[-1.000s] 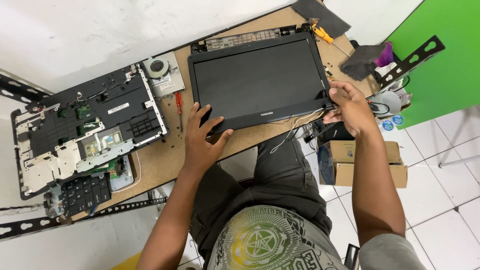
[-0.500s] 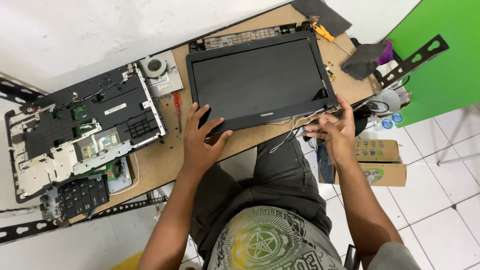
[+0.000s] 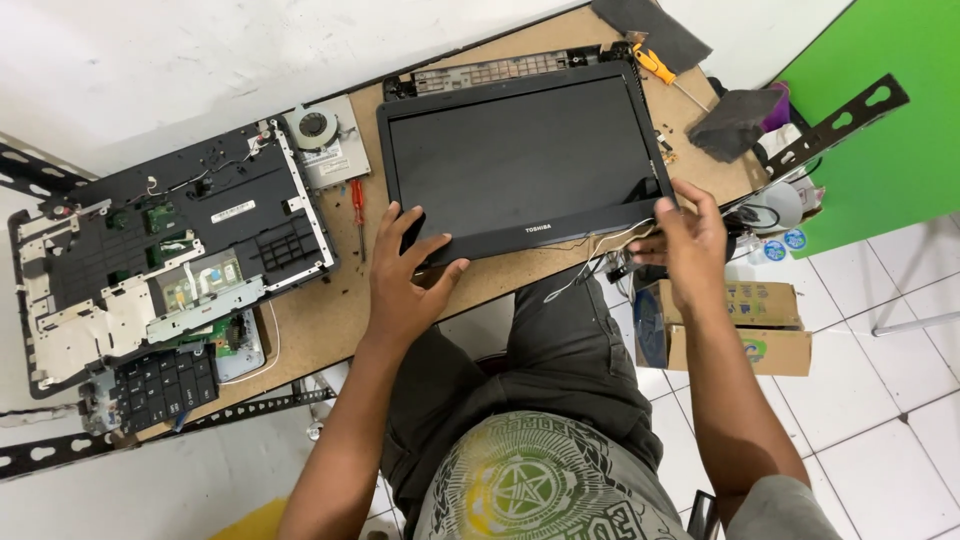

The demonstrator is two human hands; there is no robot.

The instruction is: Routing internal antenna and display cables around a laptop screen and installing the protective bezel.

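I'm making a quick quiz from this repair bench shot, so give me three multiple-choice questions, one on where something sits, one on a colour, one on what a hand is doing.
1. Where does the red-handled screwdriver lie?
A. between the laptop base and the screen panel
B. on the floor
C. on top of the screen

2. What colour is the wall panel at the right?
A. blue
B. green
C. red

3. What is the left hand doing?
A. holding a screwdriver
B. hanging off the table
C. resting on the screen panel's near left corner

Answers: 1 A, it lies on the table in the gap between them. 2 B, the panel is bright green. 3 C, its fingers lie spread on the bezel, while the right hand is at the near right corner.
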